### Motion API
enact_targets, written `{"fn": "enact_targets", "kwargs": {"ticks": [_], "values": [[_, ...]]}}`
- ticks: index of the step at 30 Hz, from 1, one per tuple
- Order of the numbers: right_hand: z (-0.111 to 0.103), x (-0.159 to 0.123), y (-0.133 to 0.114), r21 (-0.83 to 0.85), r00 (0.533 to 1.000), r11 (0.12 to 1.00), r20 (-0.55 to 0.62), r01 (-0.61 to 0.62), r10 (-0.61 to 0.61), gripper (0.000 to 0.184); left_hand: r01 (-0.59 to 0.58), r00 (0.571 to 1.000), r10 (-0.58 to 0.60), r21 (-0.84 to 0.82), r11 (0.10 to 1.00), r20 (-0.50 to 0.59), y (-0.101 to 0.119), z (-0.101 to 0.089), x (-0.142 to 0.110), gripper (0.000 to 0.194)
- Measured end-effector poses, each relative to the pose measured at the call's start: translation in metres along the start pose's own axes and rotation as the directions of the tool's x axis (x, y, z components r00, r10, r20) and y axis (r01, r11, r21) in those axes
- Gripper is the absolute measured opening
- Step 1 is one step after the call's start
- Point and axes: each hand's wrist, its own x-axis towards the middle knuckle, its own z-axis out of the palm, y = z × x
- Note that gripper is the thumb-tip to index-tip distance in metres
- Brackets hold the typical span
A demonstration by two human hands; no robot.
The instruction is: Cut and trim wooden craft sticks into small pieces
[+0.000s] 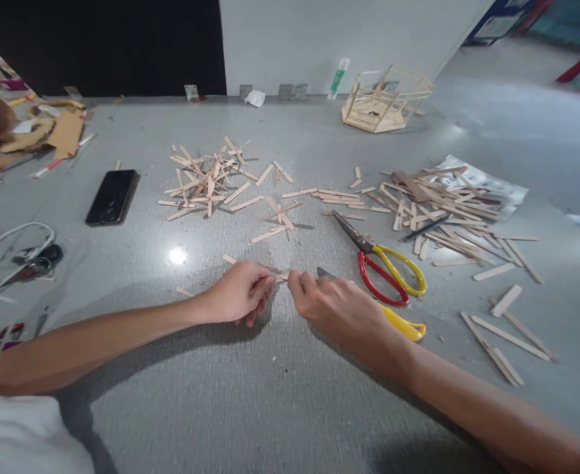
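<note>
Wooden stick (280, 278), pinched by left hand (243, 293) and right hand (336, 304), seems mid-adjustment, needing steadiness next, with scissors (367, 247) at two o'clock.

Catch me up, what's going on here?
A person's left hand and right hand pinch at least one thin wooden stick between them, over the grey table. A yellow-handled tool shows from under the right hand; whether it is gripped is unclear. Scissors lie just beyond that hand. Loose sticks lie in a left heap and a right heap; a wooden frame stands at the back.
</note>
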Motion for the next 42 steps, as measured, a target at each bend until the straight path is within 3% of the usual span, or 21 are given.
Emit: {"fn": "enact_targets", "kwargs": {"ticks": [3,6,9,12,18,24,28,32,34,38,40,42], "values": [[-0.004,0.001,0.001,0.106,0.993,0.993,0.115,-0.042,0.03,0.027,0.002,1.0,-0.002,0.005,1.0,-0.008,0.0,0.0,0.0,0.032],[-0.004,0.001,0.0,0.032,0.998,0.999,0.059,-0.027,0.025,0.028,0.006,1.0,-0.006,-0.008,1.0,-0.005,-0.001,0.0,0.0,0.03],[-0.003,0.004,0.002,-0.069,0.993,0.991,-0.019,0.115,-0.116,0.032,0.003,1.0,-0.003,-0.013,1.0,-0.001,-0.003,0.0,0.0,0.028],[-0.002,0.012,0.006,-0.062,0.972,0.97,0.004,0.236,-0.236,0.034,0.021,1.0,-0.021,-0.019,1.0,-0.003,-0.003,0.001,0.0,0.025],[0.003,0.016,0.01,0.116,0.991,0.984,-0.007,0.134,-0.134,0.027,0.043,0.999,-0.043,-0.04,0.998,0.011,-0.004,0.0,0.002,0.024],[0.008,0.002,0.013,0.102,0.996,0.991,-0.024,0.09,-0.088,0.024,0.012,1.0,-0.012,-0.009,1.0,0.004,-0.008,0.0,0.003,0.025],[-0.003,-0.006,0.02,0.198,0.996,0.977,-0.023,0.085,-0.083,0.03,0.024,1.0,-0.023,-0.018,1.0,0.008,-0.009,-0.001,0.002,0.026],[-0.017,-0.016,0.027,0.288,0.999,0.958,0.052,-0.012,-0.003,0.043,0.047,0.999,-0.047,-0.021,0.999,0.023,-0.008,-0.002,0.003,0.027],[-0.016,-0.021,0.029,0.421,0.992,0.899,0.085,-0.118,0.091,0.043,0.068,0.997,-0.067,-0.025,0.997,0.03,-0.008,-0.003,0.004,0.028],[0.001,-0.024,0.031,0.687,0.922,0.641,0.115,-0.342,0.37,0.031,0.053,0.998,-0.048,-0.14,0.989,0.035,-0.005,-0.004,0.004,0.031],[0.01,-0.024,0.034,0.784,0.891,0.504,0.132,-0.363,0.435,0.033,-0.009,1.0,0.002,-0.232,0.973,-0.029,0.001,-0.004,0.0,0.031],[0.014,-0.025,0.036,0.898,0.892,0.305,0.173,-0.317,0.417,0.042,-0.103,0.987,0.062,-0.288,0.952,-0.147,0.009,-0.004,-0.007,0.032]]}}
